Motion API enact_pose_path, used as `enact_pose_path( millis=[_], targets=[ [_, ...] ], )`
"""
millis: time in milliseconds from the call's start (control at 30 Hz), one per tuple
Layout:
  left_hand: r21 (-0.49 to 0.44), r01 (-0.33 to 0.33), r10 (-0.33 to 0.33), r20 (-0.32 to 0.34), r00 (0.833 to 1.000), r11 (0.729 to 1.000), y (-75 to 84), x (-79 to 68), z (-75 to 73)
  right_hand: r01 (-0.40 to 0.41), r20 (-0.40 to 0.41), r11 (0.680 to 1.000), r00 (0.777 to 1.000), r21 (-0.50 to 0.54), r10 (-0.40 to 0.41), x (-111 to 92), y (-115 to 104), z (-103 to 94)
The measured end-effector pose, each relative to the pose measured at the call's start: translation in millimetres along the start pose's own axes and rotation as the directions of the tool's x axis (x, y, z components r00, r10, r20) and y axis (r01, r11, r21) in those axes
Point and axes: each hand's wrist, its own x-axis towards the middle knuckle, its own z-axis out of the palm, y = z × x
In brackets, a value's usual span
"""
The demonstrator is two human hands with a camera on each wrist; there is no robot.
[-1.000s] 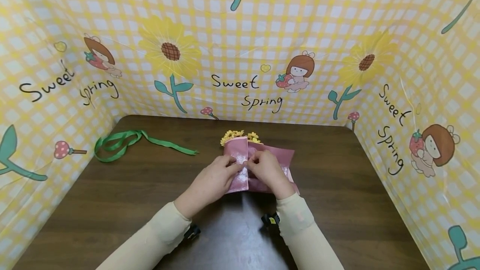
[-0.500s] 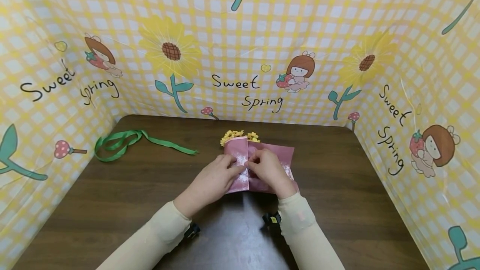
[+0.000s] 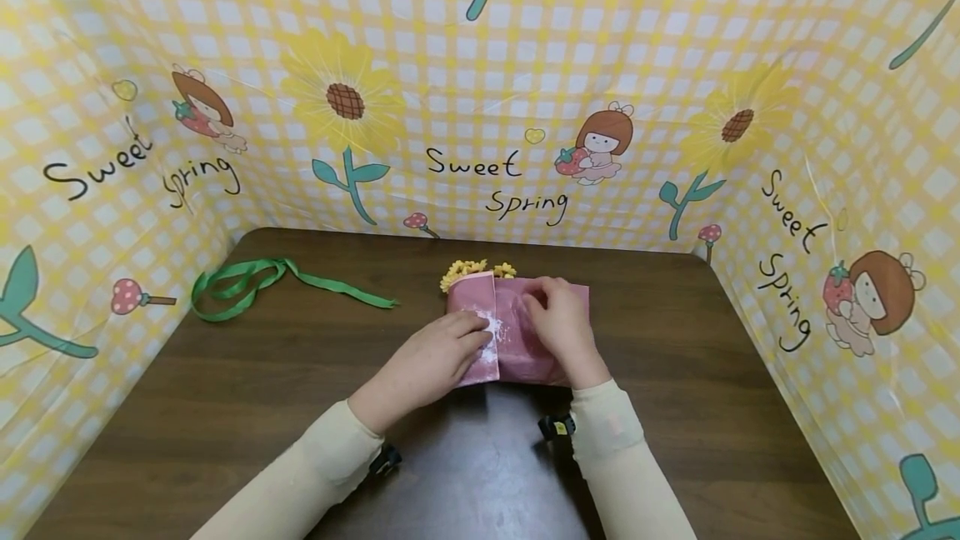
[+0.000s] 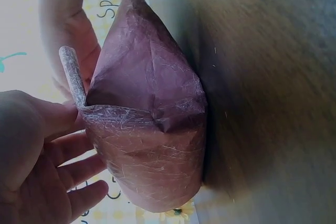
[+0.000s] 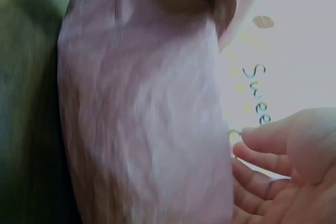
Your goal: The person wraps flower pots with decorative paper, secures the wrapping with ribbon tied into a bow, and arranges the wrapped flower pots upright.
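Pink wrapping paper (image 3: 521, 361) lies around a bunch of small yellow flowers (image 3: 463, 273), whose heads show past its far edge; the stems are hidden. My left hand (image 3: 423, 361) rests its fingers on the overlapping flap. In the left wrist view the thumb touches a raised paper edge (image 4: 72, 77), and the other fingers spread beside the rounded wrap. Farther right, my right hand (image 3: 566, 327) rests over the wrap with fingers loosely bent. The right wrist view shows those fingers beside the edge of the paper (image 5: 152, 108), nothing visible between thumb and forefinger.
A looped green ribbon (image 3: 330, 282) lies on the dark wooden table (image 3: 225, 390) at the back left. Yellow checked cloth (image 3: 465, 73) encloses the back and both sides. Black camera mounts (image 3: 557, 427) sit under both wrists.
My right hand has let go of the flap's edge near the left fingers and moved right over the paper. The right side of the wrap lies flatter. My left hand has stayed nearly in place.
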Motion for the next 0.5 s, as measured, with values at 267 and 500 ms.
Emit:
enact_pose_path(
  millis=[267,500],
  targets=[
    [-0.025,-0.001,0.000,-0.014,1.000,1.000,-1.0,-1.3,1.0,-0.065,-0.013,0.997,0.998,-0.048,0.064,6.4,24.0,-10.4],
    [-0.024,0.007,-0.007,0.003,1.000,1.000,-0.2,-0.8,-0.2,-0.246,0.091,0.968,0.964,-0.043,0.249,4.8,52.1,-36.7]
  ],
)
